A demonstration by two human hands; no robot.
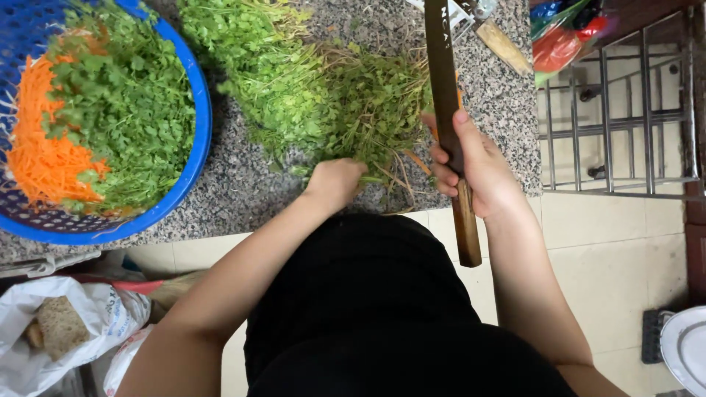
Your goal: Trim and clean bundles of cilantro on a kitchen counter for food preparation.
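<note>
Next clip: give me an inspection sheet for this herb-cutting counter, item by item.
Surface: speckled granite counter, herbs spread across it.
Job's things: bunch of leafy herbs with stems toward the person; long knife with wooden handle.
Clutter: blue basket holding shredded carrot and chopped greens; white bag on the floor.
Hands: left hand presses the herb stems; right hand grips the knife handle.
Cables: nothing seen.
Surroundings: metal rack, tiled floor, white plate.

Herbs (323, 103), blue basket (193, 158) on granite counter (243, 191)
</note>
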